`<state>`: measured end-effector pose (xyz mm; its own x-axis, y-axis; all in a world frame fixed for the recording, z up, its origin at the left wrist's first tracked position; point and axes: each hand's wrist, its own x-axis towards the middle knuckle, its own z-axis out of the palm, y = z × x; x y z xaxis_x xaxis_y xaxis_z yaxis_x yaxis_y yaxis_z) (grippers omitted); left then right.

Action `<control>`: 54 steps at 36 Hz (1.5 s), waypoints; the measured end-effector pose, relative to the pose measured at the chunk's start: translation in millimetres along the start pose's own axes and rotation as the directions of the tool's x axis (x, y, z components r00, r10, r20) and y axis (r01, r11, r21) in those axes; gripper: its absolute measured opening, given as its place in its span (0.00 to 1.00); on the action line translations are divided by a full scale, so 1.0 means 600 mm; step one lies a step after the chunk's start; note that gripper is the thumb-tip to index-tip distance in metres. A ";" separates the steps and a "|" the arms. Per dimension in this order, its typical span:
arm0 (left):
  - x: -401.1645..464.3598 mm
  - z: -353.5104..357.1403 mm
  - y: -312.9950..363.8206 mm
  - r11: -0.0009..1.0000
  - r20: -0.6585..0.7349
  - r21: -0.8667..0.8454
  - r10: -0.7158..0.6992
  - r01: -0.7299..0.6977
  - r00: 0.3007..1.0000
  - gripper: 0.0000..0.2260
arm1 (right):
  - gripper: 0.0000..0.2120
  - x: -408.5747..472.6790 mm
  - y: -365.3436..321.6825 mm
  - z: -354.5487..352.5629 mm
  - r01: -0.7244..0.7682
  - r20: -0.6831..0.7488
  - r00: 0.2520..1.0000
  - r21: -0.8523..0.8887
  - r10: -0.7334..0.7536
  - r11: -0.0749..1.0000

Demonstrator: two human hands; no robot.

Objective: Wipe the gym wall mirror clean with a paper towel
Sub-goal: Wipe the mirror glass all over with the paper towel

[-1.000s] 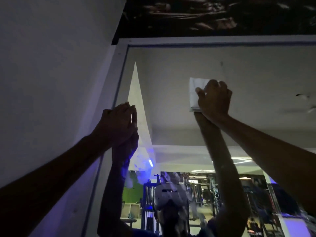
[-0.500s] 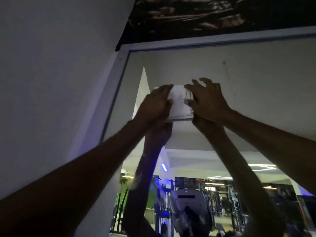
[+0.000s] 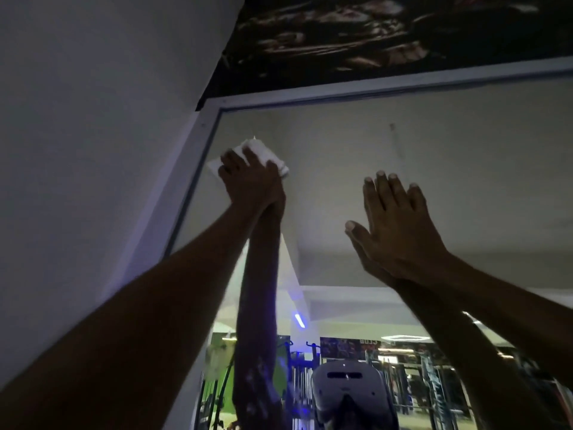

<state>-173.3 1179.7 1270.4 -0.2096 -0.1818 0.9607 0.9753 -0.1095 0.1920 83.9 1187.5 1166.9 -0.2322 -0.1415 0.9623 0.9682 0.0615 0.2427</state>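
Nearest, my two forearms rise from the lower corners toward the glass. My left hand (image 3: 248,178) sits high, close to the top-left corner of the mirror (image 3: 434,187); its grip is closed over a folded white paper towel (image 3: 263,153), fingers curled across it and pressing it flat against the glass, presumably so the whole pad bears on the pane. The towel lies just beside the left side of the pale frame (image 3: 192,169), below the top rail, which suggests I am working the corner, where grime tends to collect. My right hand (image 3: 393,225) is well apart from the left, lower and to the right; its grip is open, fingers straight and spread, holding nothing. Whether the palm touches the glass I cannot tell; I judge it is placed there as a brace while I reach up. Behind both hands the glass shows their reflections, a pale ceiling, and, lower down, a head-worn camera and gym equipment. Farthest, a grey wall (image 3: 77,135) flanks the frame on the left and a dark poster (image 3: 372,35) hangs above the top rail.
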 end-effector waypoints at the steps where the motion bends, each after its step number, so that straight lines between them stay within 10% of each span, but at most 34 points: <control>1: -0.006 -0.007 0.037 0.988 -0.009 -0.138 -0.068 0.066 0.998 0.32 | 0.43 0.000 -0.001 0.001 -0.003 -0.007 1.000 -0.007 0.003 1.000; 3: -0.030 -0.033 0.106 0.892 0.153 -0.409 -0.139 0.191 0.978 0.36 | 0.43 0.000 -0.002 0.000 -0.007 -0.017 1.000 -0.009 0.007 1.000; 5: -0.036 -0.044 0.164 0.895 0.183 -0.430 0.217 -0.120 0.959 0.36 | 0.44 0.001 -0.002 -0.001 -0.004 -0.020 1.000 -0.020 0.004 1.000; 9: 0.061 0.002 0.088 0.672 0.068 -0.094 0.741 -0.735 0.668 0.23 | 0.43 0.000 0.003 0.002 0.007 -0.040 0.999 -0.036 -0.008 0.999; 15: 0.130 -0.012 -0.094 0.979 0.137 0.069 0.181 -0.191 0.974 0.29 | 0.43 -0.002 0.000 0.007 -0.010 -0.041 0.999 -0.039 0.009 0.999; 25: -0.048 -0.036 0.035 0.762 0.156 -0.180 0.647 -0.622 0.747 0.35 | 0.42 -0.004 0.000 0.003 -0.013 -0.041 0.999 -0.037 0.012 0.999; 34: -0.045 -0.040 -0.066 0.971 0.066 -0.071 0.234 -0.229 0.970 0.38 | 0.43 -0.009 -0.005 -0.010 -0.025 0.032 0.999 -0.026 0.026 0.999; 41: -0.137 -0.028 0.019 0.751 -0.070 -0.028 0.657 -0.660 0.751 0.31 | 0.43 -0.077 0.011 -0.027 0.016 0.074 0.997 0.010 -0.017 1.000; 44: -0.063 -0.040 0.006 0.921 0.052 -0.070 0.387 -0.383 0.921 0.39 | 0.44 -0.110 0.034 -0.037 -0.035 0.057 0.998 0.008 0.035 0.999; 49: -0.070 -0.035 0.095 0.960 0.092 -0.194 0.222 -0.201 0.971 0.36 | 0.45 -0.148 0.051 -0.040 -0.072 0.088 0.993 -0.011 0.073 0.997; 51: -0.139 -0.050 0.161 0.880 0.121 -0.287 0.425 -0.378 0.897 0.31 | 0.46 -0.156 0.052 -0.041 -0.085 0.084 0.993 -0.003 0.085 0.996; 54: -0.199 -0.056 0.198 0.530 -0.033 -0.168 0.840 -0.831 0.542 0.28 | 0.46 -0.169 0.062 -0.042 -0.098 0.058 0.994 -0.001 0.098 0.995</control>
<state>-34.9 1155.6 1172.0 0.7030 -0.2224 0.6755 0.6794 -0.0707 -0.7303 145.6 1179.1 1075.0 -0.1416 -0.0770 0.9869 0.9863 0.0738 0.1473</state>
